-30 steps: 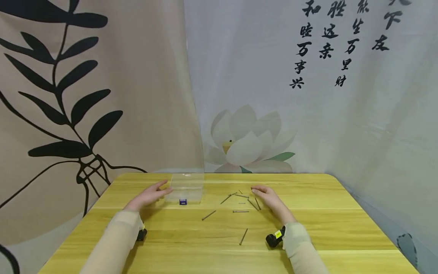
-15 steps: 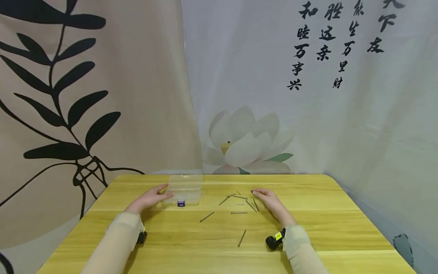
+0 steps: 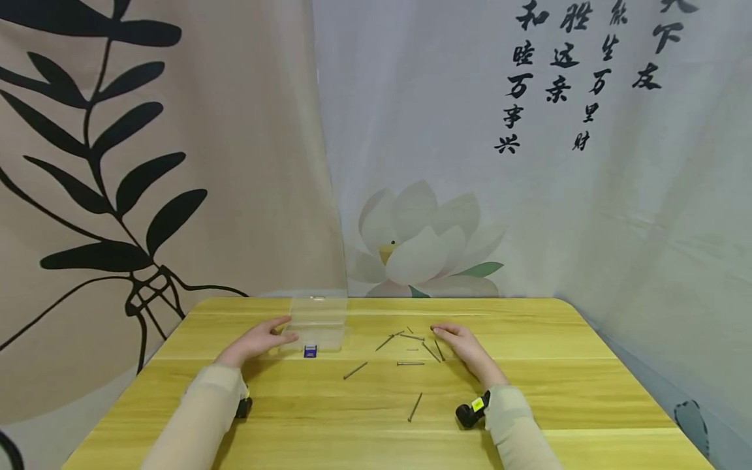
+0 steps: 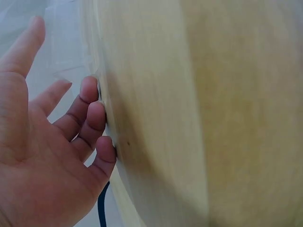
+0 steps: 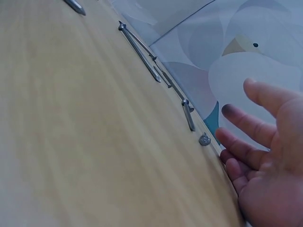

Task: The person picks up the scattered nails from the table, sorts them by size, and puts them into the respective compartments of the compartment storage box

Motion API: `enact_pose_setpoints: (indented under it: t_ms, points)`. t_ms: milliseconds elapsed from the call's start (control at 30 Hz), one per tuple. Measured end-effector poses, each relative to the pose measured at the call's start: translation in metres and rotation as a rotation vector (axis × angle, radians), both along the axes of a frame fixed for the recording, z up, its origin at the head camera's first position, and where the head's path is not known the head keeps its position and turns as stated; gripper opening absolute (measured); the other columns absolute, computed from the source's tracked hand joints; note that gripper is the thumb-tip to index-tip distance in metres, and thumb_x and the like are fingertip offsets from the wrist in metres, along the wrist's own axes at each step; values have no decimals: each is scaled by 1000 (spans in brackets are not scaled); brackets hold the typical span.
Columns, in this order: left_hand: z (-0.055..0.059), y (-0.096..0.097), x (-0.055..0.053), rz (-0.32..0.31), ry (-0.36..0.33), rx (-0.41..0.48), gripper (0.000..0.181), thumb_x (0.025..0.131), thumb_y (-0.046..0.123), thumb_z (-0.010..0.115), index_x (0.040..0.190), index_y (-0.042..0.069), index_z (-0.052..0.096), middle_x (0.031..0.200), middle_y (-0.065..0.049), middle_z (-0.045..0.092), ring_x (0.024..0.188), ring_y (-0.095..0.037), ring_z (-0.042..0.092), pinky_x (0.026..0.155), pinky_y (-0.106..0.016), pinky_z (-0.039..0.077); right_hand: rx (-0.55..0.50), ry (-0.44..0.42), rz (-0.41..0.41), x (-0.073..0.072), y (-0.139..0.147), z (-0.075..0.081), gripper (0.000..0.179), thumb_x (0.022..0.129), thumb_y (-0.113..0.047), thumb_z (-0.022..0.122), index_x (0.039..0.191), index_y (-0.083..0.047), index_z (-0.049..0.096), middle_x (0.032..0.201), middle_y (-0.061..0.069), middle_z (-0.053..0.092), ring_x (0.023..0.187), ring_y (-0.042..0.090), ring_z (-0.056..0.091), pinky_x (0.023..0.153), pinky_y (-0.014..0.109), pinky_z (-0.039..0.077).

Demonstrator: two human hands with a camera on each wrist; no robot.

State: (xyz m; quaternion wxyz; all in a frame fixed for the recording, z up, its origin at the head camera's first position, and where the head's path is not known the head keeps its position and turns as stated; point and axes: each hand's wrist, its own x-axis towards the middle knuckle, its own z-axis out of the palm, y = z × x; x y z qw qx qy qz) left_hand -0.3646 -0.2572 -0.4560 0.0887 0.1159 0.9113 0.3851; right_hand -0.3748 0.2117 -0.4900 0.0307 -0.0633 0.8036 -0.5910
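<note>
Metal nails (image 3: 410, 363) between box (image 3: 320, 335) and right hand (image 3: 463, 341)

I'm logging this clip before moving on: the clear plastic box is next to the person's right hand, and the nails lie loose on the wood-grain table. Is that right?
Not quite: the head view shows the clear plastic box next to the left hand. The nails do lie loose on the wood-grain table.
</note>
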Motion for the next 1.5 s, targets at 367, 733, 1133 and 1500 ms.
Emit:
enact_pose_setpoints:
  t_ms: [367, 733, 1133, 1500]
  points:
    - [-8, -2, -5, -29, 41, -35, 80, 91, 42, 66, 150, 0, 31, 119, -28, 52, 103, -34, 52, 78, -44, 46, 30, 10, -13, 1, 4, -4, 44, 96, -31, 61, 126, 1, 62, 132, 18, 56, 130, 37, 42, 108, 51, 28]
    - [-5, 0, 1, -34, 11, 4, 79, 89, 33, 71, 149, 0, 32, 84, -7, 47, 69, -17, 39, 58, -30, 35, 54, 21, -16, 2, 3, -6, 40, 96, -28, 61, 124, 0, 64, 128, 17, 59, 128, 36, 44, 107, 50, 29]
    - [-6, -10, 9, -36, -4, 49, 77, 92, 34, 67, 151, 2, 29, 102, -15, 53, 94, -26, 46, 78, -39, 38, 84, 32, -8, 0, 0, -1, 39, 96, -30, 61, 125, -3, 64, 130, 15, 58, 129, 35, 44, 107, 50, 29]
    - [-7, -11, 8, -34, -52, 95, 74, 93, 28, 66, 153, 5, 28, 97, -11, 49, 87, -24, 42, 74, -38, 35, 30, -3, -11, -4, 2, -2, 34, 96, -22, 61, 124, -2, 64, 130, 15, 58, 129, 35, 43, 107, 50, 29]
